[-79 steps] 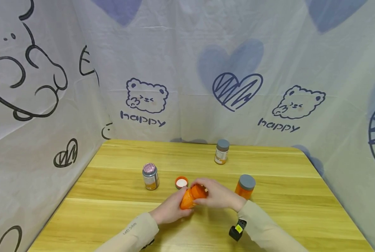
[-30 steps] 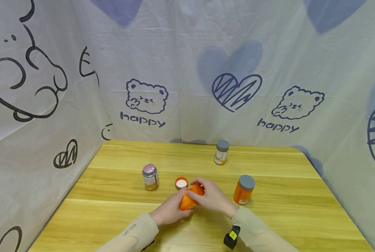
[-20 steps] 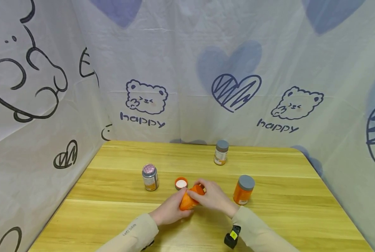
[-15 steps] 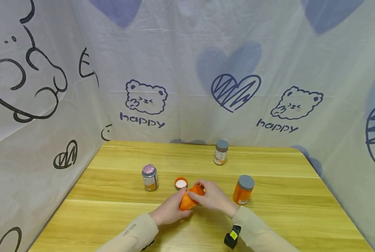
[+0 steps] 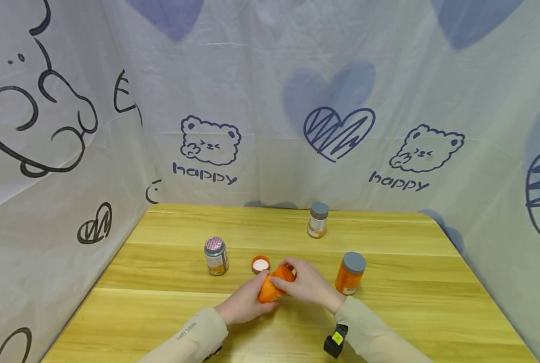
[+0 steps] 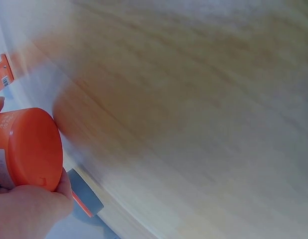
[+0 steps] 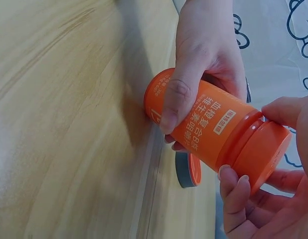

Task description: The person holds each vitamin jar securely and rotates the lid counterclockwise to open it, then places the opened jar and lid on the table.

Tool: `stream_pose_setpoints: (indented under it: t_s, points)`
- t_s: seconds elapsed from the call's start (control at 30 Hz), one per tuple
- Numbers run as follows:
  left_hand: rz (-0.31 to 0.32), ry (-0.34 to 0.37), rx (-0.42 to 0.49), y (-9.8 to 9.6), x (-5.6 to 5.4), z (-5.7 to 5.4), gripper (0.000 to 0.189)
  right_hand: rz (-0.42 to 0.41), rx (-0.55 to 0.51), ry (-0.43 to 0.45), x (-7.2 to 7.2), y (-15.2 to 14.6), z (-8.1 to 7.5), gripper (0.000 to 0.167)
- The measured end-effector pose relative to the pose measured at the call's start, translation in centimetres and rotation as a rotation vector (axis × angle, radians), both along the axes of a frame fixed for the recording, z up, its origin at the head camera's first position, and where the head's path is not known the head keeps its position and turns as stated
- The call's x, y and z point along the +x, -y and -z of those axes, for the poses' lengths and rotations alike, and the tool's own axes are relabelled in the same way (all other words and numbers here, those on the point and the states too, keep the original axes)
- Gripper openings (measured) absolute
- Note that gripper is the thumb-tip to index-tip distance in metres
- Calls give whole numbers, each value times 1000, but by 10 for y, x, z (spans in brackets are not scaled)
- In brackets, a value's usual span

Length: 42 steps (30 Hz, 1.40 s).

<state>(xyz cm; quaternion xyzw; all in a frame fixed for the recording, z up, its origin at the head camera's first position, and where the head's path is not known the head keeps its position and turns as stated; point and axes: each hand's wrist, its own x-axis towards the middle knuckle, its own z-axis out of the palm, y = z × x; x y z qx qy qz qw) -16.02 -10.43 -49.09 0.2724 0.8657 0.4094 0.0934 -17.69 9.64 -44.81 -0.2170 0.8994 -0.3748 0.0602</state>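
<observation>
In the head view an orange pill bottle (image 5: 267,291) is tilted over the front middle of the table. My left hand (image 5: 246,301) grips its body; in the left wrist view the bottle's base (image 6: 38,149) faces the camera. With thumb and fingertips, my right hand (image 5: 304,283) pinches the bottle's orange top end. White lettering covers the bottle's side in the right wrist view, where the left thumb (image 7: 179,97) lies across it. Just behind the hands, a grey cap (image 5: 261,263) with an orange rim and white lining lies upside down.
To the left stands an uncapped bottle (image 5: 216,259) with a pink patterned seal. A small grey-capped bottle (image 5: 317,221) is farther back, and an orange bottle (image 5: 350,275) with a grey lid stands right of the hands. A printed cloth (image 5: 270,101) hangs behind the table (image 5: 170,227).
Since the oldest frame my right hand has shifted slightly left and its thumb now lies over the bottle's top end. The left hand and the bottle have hardly moved.
</observation>
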Motion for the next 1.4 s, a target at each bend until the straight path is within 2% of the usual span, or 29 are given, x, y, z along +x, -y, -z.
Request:
stream_pose_setpoints:
  t_s: [0.43, 0.57, 0.8, 1.07, 1.27, 1.4]
  points:
    - [-35, 16, 30, 7, 0, 5, 46, -26, -99, -25, 0, -4, 2, 36]
    - [-52, 43, 41, 10, -1, 9, 47, -37, -176, 2, -1, -6, 5, 36]
    - [-105, 50, 88, 19, 5, 12, 63, -49, -359, 87, 0, -8, 6, 40]
    - [-189, 95, 158, 31, 9, 1, 57, -41, -502, 83, -1, -7, 8, 44]
    - [-241, 89, 162, 43, 12, -9, 55, -72, -609, 129, 0, 2, 13, 59]
    - [-255, 86, 167, 53, 13, -12, 56, -65, -648, 131, 1, 12, 17, 60]
